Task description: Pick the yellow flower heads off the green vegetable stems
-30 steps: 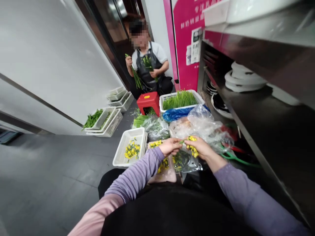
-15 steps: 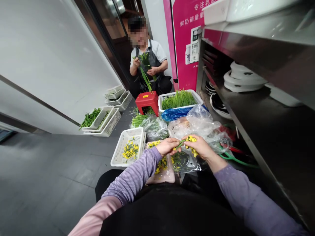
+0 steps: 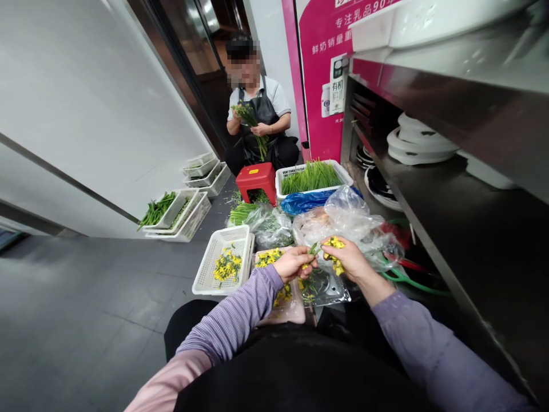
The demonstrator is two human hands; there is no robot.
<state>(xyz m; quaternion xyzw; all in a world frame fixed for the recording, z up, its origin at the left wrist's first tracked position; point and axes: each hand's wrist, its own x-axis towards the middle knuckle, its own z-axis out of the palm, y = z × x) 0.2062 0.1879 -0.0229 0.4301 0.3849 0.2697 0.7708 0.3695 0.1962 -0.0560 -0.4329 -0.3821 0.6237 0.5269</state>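
My left hand (image 3: 295,263) is closed around a green stem (image 3: 314,249), with a bit of yellow showing below the fingers. Close beside it, my right hand (image 3: 348,260) grips a bunch of yellow flowers (image 3: 334,252). A small gap separates the two hands. Beneath them lies a pink tray (image 3: 295,313) with more yellow flowers, partly hidden by my left forearm. Green stems lie on a clear plastic sheet or lid (image 3: 328,286) to its right. A white basket (image 3: 203,280) on the left holds a small heap of yellow flowers (image 3: 227,266).
A co-worker (image 3: 259,114) squats opposite, holding long green stalks, behind a red stool (image 3: 256,174). A white basket of green stalks (image 3: 315,176), clear plastic bags (image 3: 347,212) and stacked baskets of green vegetables (image 3: 189,226) stand around. A metal shelf (image 3: 446,212) with dishes borders the right.
My hands have drawn slightly apart; the green stem that spanned them is now only in my left hand. The co-worker's long stalks have been gathered closer into the bunch.
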